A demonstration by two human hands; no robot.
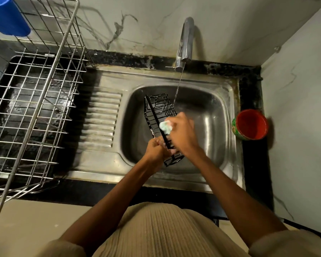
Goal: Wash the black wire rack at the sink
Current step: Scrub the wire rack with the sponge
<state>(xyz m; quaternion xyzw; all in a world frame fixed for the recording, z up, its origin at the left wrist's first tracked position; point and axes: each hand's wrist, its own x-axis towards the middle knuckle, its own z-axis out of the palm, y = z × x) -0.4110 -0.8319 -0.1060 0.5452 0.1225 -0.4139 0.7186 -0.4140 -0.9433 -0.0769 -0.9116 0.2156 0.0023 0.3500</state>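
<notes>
Black wire rack [158, 115], gripped at its near end by the left hand [156, 148], tilts over the sink [228, 93] basin as the right hand [182, 133] clutches a sponge [165, 126]; wet fingers risk losing it.

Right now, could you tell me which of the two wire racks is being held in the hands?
The black rack, held over the sink by the left hand; the right hand holds a sponge. The big steel rack sits untouched on the counter.

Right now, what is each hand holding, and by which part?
The left hand grips the black wire rack by its near end. The right hand pinches a pale sponge against the rack's side.
</notes>
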